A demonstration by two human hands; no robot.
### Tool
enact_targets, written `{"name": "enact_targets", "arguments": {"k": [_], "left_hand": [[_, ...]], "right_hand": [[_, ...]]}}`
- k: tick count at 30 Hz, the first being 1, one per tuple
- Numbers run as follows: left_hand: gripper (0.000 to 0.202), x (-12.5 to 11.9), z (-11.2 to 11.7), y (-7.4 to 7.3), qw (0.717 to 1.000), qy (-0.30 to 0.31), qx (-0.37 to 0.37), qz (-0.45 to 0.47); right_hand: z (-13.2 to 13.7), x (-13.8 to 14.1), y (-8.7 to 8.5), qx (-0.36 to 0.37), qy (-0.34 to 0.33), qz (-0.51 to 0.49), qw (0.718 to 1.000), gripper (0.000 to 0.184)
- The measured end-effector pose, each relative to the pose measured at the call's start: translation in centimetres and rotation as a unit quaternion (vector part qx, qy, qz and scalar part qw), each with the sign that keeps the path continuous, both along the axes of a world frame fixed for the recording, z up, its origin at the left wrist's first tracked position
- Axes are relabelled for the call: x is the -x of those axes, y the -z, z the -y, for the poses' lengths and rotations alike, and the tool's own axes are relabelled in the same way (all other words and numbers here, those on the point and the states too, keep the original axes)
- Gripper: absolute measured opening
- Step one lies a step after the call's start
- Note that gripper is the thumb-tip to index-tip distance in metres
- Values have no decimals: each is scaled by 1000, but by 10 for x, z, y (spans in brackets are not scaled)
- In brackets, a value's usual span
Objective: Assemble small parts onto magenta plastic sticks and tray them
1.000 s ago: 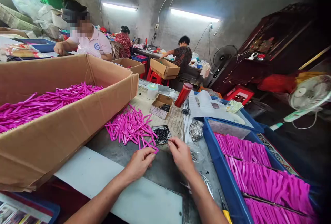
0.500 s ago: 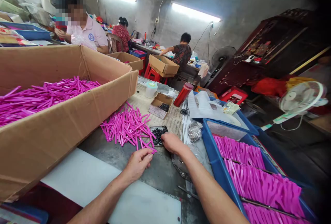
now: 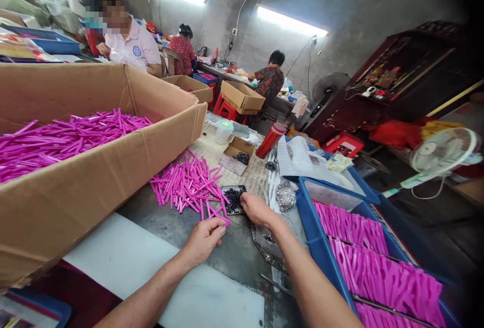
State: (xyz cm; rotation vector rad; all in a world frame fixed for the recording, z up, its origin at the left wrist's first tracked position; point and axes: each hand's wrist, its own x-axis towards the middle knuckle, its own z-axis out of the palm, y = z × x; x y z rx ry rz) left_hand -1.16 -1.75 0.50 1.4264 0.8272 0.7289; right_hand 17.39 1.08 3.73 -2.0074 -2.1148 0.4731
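Observation:
In the head view my left hand is closed, thumb and fingers pinching the end of a slim magenta plastic piece. This piece lies at the near edge of a loose pile of similar magenta pieces. My right hand is at the right edge of a small tray of tiny black pin-like parts. Its fingers are pressed together. Whatever is between those fingertips is hidden or too small to name.
A big cardboard box of magenta pieces stands left. A blue crate holds rows of magenta pieces at right. Behind the tray are a small carton, a lidded tub and a red cylinder. Several people sit farther back.
My right hand has drawn slightly to the right, from over the black parts to the tray's edge. My left hand keeps its pinch almost unmoved. The view has shifted slightly.

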Motion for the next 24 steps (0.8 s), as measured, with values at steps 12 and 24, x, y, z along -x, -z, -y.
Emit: {"name": "enact_targets", "arguments": {"k": [12, 24], "left_hand": [[23, -2, -3, 0, 988, -12, 125, 90], [23, -2, -1, -2, 991, -8, 91, 99]], "right_hand": [[18, 6, 0, -80, 83, -281, 953, 12], [51, 57, 6, -136, 170, -568, 794, 19]]}}
